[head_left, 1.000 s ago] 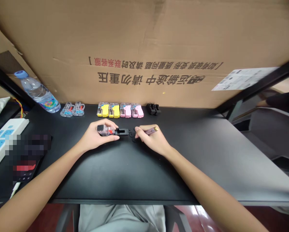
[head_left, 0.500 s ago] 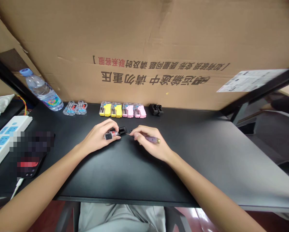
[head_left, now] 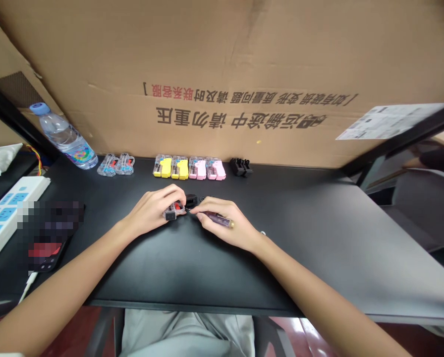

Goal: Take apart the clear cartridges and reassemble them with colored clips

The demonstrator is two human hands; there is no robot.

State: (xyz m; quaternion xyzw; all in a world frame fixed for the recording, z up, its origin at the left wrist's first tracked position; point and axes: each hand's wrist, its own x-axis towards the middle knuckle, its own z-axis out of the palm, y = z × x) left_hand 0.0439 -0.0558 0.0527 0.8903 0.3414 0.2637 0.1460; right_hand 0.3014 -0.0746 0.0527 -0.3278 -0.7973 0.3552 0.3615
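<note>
The left hand is closed around a clear ink cartridge with a red part. The right hand pinches a thin purple tool, and its tip is touching or just by the cartridge. A small black piece sits just past them on the black desk. Farther away are rows of yellow cartridges, pink cartridges, clear cartridges and black clips. A water bottle and a power strip are on the left.

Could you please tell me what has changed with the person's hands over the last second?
The left hand has turned the clear plastic cartridge and drawn it slightly toward the person. The right hand has moved left, bringing the slim purple-handled screwdriver up to it. Neither was let go. The yellow cartridges and pink cartridges stayed in their row.
</note>
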